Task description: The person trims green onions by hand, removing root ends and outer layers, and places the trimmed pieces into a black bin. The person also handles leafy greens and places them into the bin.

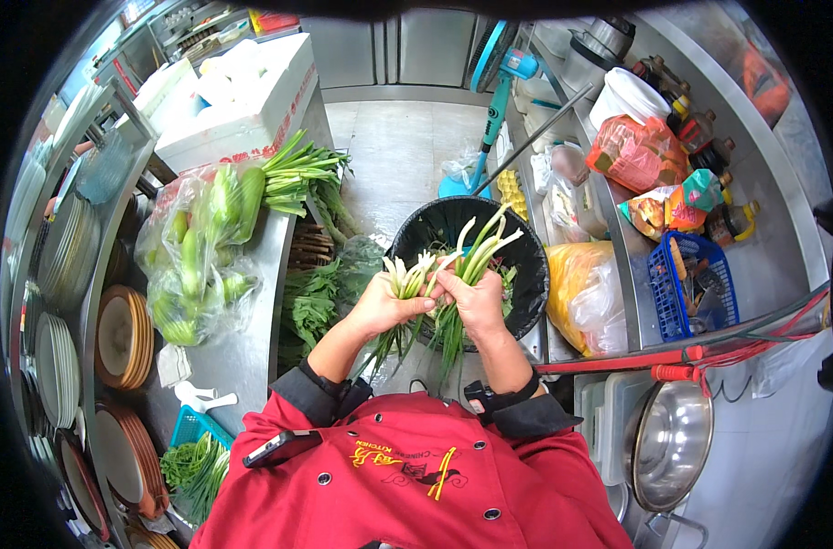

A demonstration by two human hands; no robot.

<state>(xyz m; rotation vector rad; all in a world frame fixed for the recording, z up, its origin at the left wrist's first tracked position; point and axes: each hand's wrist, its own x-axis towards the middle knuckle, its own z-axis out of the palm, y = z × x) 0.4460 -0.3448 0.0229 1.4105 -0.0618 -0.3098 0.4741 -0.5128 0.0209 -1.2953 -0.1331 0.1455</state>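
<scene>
My left hand is closed around a bunch of spring onions, their white ends up and green leaves hanging below. Another few spring onions are gripped in my right hand, white ends pointing up and away. The fingertips of both hands meet between the two bunches. Directly beneath stands a round bin lined with a black bag, with green vegetable scraps inside, partly hidden by my hands.
Left, a steel counter carries bagged green vegetables, more spring onions and a white foam box. Plates fill the rack. A blue fan stands ahead. Right, a steel shelf holds a blue basket and bottles.
</scene>
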